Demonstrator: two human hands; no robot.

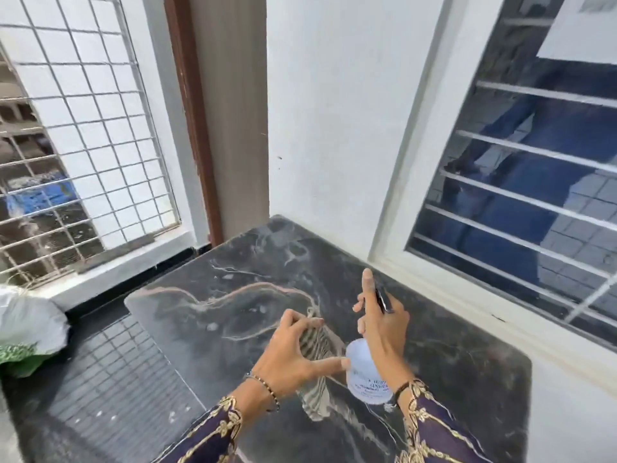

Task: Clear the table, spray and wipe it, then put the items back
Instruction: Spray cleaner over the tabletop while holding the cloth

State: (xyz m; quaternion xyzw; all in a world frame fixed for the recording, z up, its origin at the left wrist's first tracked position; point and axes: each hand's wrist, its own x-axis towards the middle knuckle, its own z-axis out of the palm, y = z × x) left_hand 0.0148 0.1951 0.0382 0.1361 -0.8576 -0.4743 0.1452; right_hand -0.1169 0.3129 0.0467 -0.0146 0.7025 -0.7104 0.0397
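A dark marble table [253,295] with pale veins fills the lower middle, pushed into the wall corner. Over its near part my right hand [380,325] is shut on a clear spray bottle [365,375] with a black nozzle, index finger stretched up along the head. My left hand [293,352] holds a striped grey cloth [315,379] pinched between its fingers, and its thumb touches the bottle's side. The cloth hangs down below the hand. Nothing else lies on the tabletop.
A white and green plastic bag [30,329] sits on the black floor at the left. A mesh grille [76,145] and brown door frame [193,121] stand behind. A barred window [527,168] lines the wall on the right.
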